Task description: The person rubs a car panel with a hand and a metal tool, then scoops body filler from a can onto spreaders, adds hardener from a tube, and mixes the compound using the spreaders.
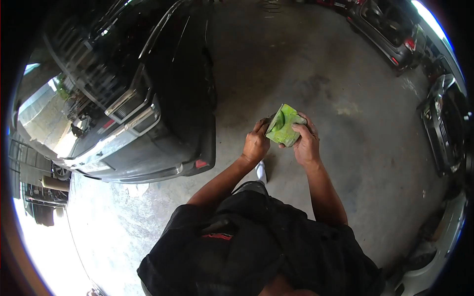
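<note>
A bright green, folded sheet, marked with pale smudges, is held up in front of my body. Whether it is abrasive paper or a cloth, I cannot tell. My left hand grips its left edge, fingers curled behind it. On the other side, my right hand pinches it, thumb on the front face and fingers round the right edge. The sheet's top left part is bent over, making a fold. Its back side is hidden.
Close on my left stands a dark, shiny vehicle with a chrome bumper. A grey car is at the back right. A black car bumper stands at the far right. Concrete floor lies below me.
</note>
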`<control>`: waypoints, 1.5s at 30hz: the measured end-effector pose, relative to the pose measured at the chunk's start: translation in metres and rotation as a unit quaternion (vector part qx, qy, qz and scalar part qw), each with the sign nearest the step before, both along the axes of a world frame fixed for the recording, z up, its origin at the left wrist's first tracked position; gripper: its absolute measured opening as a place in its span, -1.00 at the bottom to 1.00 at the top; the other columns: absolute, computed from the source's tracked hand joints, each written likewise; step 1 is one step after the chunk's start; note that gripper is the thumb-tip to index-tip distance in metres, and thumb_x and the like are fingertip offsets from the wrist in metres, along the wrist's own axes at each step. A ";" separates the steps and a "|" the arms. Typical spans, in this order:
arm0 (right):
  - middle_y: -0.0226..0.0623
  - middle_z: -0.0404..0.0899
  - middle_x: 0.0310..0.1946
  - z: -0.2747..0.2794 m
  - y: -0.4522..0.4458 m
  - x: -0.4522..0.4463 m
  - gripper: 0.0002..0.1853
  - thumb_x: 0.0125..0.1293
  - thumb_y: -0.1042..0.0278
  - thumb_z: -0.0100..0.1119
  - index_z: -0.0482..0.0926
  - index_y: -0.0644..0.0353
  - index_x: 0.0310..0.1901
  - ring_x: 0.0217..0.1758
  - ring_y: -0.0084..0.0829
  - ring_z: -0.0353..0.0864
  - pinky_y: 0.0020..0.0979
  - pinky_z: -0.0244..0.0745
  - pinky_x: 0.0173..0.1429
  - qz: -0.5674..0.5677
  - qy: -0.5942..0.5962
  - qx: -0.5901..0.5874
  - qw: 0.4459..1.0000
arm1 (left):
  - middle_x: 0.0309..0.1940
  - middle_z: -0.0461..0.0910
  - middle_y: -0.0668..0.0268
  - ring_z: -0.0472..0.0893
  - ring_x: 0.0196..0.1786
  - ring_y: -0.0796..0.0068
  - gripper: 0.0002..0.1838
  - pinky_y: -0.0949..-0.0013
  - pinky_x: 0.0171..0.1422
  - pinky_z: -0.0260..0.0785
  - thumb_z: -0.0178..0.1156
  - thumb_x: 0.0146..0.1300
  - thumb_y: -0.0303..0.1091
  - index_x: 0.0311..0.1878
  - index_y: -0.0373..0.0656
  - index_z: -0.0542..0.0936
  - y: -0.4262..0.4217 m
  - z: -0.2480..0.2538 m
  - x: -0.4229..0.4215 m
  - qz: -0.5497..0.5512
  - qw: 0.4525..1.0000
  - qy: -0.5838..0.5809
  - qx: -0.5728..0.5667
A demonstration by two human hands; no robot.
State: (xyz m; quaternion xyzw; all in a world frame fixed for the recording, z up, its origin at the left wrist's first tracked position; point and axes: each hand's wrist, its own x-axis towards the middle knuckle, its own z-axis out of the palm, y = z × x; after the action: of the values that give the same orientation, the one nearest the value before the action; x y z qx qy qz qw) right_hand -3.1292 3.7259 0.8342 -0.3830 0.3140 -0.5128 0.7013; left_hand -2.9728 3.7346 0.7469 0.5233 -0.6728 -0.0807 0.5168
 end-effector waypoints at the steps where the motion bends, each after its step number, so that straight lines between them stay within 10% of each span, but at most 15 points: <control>1: -0.22 0.52 -0.06 -0.002 -0.026 0.000 -0.59 0.27 0.39 -0.01 0.37 0.22 0.17 -0.08 -0.32 0.65 -0.26 0.69 -0.38 0.004 -0.017 -0.001 1.000 | 0.07 0.54 -0.04 0.62 -0.11 -0.16 -0.59 0.09 0.02 0.55 0.06 -0.01 -0.71 -0.02 -0.34 0.56 -0.028 -0.007 0.003 0.008 0.999 -0.020 0.031; 8: -0.15 0.51 0.09 0.004 -0.187 -0.022 -0.57 0.35 0.42 -0.08 0.34 0.18 0.25 0.10 -0.16 0.59 0.00 0.67 -0.14 0.052 -0.155 -0.045 0.986 | -0.18 0.63 0.00 0.65 -0.18 -0.10 -0.70 0.10 -0.11 0.55 0.08 0.10 -0.58 -0.07 -0.33 0.60 -0.215 -0.048 0.029 -0.091 0.981 -0.066 0.159; 12: -0.11 0.51 0.11 -0.007 -0.290 -0.051 -0.58 0.36 0.49 -0.13 0.37 0.22 0.25 0.17 -0.08 0.53 0.11 0.57 0.07 -0.040 -0.127 -0.156 0.979 | -0.29 0.69 0.13 0.69 -0.24 0.32 -0.80 0.27 -0.09 0.54 0.23 0.09 -0.53 -0.18 -0.31 0.67 -0.315 0.012 0.048 -0.254 0.851 0.083 0.452; 18: -0.10 0.54 0.12 -0.031 -0.357 -0.041 -0.60 0.19 0.63 0.00 0.61 0.25 0.07 0.24 -0.08 0.50 -0.10 0.39 0.31 -0.091 0.181 -0.412 0.888 | -0.30 0.69 0.29 0.64 -0.16 0.53 -0.77 0.46 0.07 0.46 0.33 0.02 -0.66 -0.20 -0.27 0.67 -0.384 0.005 0.057 -0.480 0.711 0.203 0.472; 21: -0.12 0.56 0.07 -0.055 -0.436 -0.026 -0.42 -0.17 0.69 -0.02 0.71 0.08 -0.04 0.27 -0.05 0.48 -0.18 0.37 0.31 -0.008 0.269 -0.492 0.828 | -0.31 0.69 0.30 0.63 -0.16 0.54 -0.75 0.45 0.04 0.46 0.34 -0.02 -0.69 -0.23 -0.25 0.67 -0.445 -0.003 0.062 -0.459 0.725 0.232 0.458; 32: -0.14 0.56 0.08 -0.043 -0.492 -0.058 -0.58 0.04 0.64 0.08 0.66 0.19 -0.02 0.23 -0.09 0.51 -0.19 0.37 0.26 0.075 0.458 -0.572 0.677 | -0.27 0.68 0.32 0.61 -0.22 0.55 -0.73 0.46 0.00 0.43 0.27 0.00 -0.68 -0.17 -0.26 0.63 -0.382 0.039 0.073 -0.346 0.810 0.292 0.374; 38: -0.13 0.63 -0.05 -0.093 -0.580 -0.071 -0.70 0.31 0.49 0.01 0.58 0.38 0.02 0.16 -0.24 0.55 -0.24 0.45 0.17 -0.016 0.281 -0.174 0.944 | -0.30 0.68 0.42 0.58 -0.23 0.63 -0.85 0.49 -0.04 0.42 0.25 0.11 -0.61 -0.24 -0.25 0.69 -0.484 0.030 0.111 -0.160 0.909 0.249 0.294; 40: -0.11 0.61 -0.02 -0.077 -0.581 -0.048 -0.67 0.31 0.44 0.02 0.54 0.41 0.05 0.15 -0.31 0.55 -0.28 0.47 0.17 0.018 -0.025 0.026 0.999 | -0.31 0.67 0.45 0.54 -0.25 0.68 -0.87 0.52 -0.08 0.39 0.24 0.19 -0.55 -0.20 -0.21 0.71 -0.524 0.034 0.106 -0.034 0.948 0.271 0.165; 45: -0.19 0.54 0.12 -0.089 -0.644 -0.006 -0.65 0.26 0.39 0.06 0.58 0.41 0.02 0.12 -0.36 0.54 -0.34 0.44 0.17 0.136 0.130 -0.131 0.973 | -0.23 0.67 0.38 0.56 -0.17 0.60 -0.87 0.44 0.00 0.41 0.23 0.25 -0.54 -0.16 -0.24 0.69 -0.652 0.037 0.096 -0.034 0.942 0.322 0.086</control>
State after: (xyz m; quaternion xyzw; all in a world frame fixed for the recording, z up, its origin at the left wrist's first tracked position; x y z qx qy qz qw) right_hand -3.1348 3.0815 0.7448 -0.5742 0.2777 -0.3948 0.6613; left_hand -2.8768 3.0824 0.7840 0.4884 -0.4789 -0.3198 0.6556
